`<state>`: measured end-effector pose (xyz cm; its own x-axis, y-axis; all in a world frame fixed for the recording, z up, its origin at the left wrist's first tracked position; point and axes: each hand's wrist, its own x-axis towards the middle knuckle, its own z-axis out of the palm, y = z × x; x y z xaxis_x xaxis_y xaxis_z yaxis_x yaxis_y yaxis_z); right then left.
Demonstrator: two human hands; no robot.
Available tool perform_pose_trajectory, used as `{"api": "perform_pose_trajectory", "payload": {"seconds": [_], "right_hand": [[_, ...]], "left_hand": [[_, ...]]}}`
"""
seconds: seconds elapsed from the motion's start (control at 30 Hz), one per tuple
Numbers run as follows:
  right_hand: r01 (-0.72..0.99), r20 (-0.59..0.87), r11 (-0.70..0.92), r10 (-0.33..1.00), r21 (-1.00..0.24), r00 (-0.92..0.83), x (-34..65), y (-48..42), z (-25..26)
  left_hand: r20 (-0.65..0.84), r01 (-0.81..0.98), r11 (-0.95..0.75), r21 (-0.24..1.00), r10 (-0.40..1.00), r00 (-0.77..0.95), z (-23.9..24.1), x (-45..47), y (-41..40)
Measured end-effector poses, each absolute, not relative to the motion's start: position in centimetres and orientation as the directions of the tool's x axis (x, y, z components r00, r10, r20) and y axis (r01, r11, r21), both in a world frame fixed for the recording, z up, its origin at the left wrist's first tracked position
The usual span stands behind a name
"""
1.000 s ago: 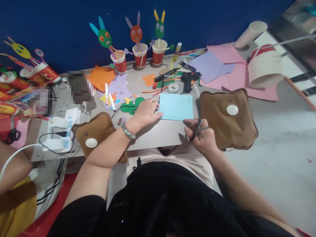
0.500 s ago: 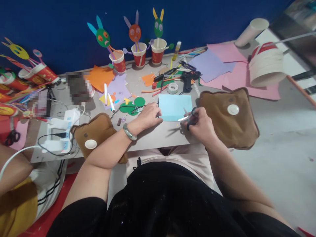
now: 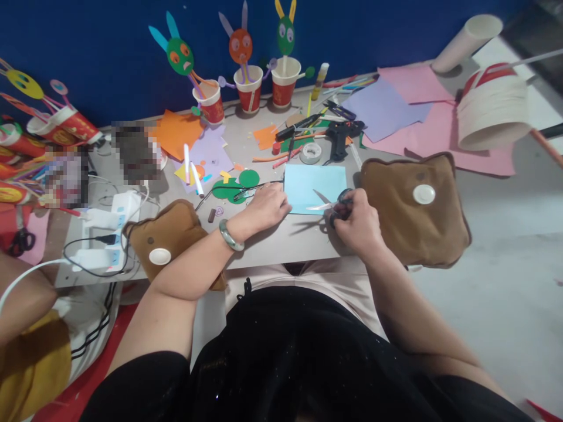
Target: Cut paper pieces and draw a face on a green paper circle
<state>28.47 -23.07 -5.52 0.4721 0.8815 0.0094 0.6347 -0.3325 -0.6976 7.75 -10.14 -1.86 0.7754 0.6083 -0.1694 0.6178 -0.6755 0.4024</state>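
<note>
Paper sheet [image 3: 314, 183], light blue, flat on table [image 3: 281, 241] near front edge, left hand [image 3: 265, 208] loosely curled on its left edge, right hand [image 3: 357, 225] gripping scissors [image 3: 331, 205], blades parted over it; likely thin, floppy, best pinched by an edge.

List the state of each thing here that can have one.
light blue paper, flat on the table, left hand on its left edge
scissors, open, blades over the paper's near edge, held in the right hand
glue gun, lying on its side
tape roll, lying flat
white cup, tipped on its side
three red cups, upright
power strip, plug inserted
</note>
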Motion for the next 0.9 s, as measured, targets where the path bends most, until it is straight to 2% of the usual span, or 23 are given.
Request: {"api": "perform_pose_trajectory", "payload": {"seconds": [0.17, 0.37, 0.53, 0.63, 0.73, 0.9], "right_hand": [[0.625, 0.001, -0.365, 0.863, -0.691, 0.505, 28.4, -22.9, -5.6], [0.64, -0.004, -0.385, 0.859, -0.665, 0.512, 28.6, -22.8, -5.3], [0.635, -0.018, -0.407, 0.85, -0.657, 0.527, 28.4, -22.6, -5.0], [0.621, -0.016, -0.401, 0.848, -0.674, 0.53, 28.3, -22.6, -4.9], [0.607, -0.012, -0.4, 0.841, -0.687, 0.541, 28.2, -22.6, -4.9], [0.602, -0.003, -0.388, 0.842, -0.698, 0.539, 28.2, -22.7, -5.1]], "left_hand": [[-0.182, 0.631, -0.714, 0.302, 0.607, 0.774, -1.6, 7.9, -10.5], [-0.14, 0.621, -0.737, 0.265, 0.608, 0.781, -0.8, 8.0, -10.8], [-0.059, 0.508, -0.83, 0.229, 0.509, 0.859, -1.7, 8.4, -11.1], [-0.024, 0.519, -0.801, 0.3, 0.537, 0.843, -2.5, 8.5, -11.0], [-0.048, 0.568, -0.721, 0.397, 0.601, 0.798, -2.9, 8.2, -10.7], [-0.136, 0.647, -0.631, 0.428, 0.663, 0.736, -2.8, 7.7, -10.3]]}}
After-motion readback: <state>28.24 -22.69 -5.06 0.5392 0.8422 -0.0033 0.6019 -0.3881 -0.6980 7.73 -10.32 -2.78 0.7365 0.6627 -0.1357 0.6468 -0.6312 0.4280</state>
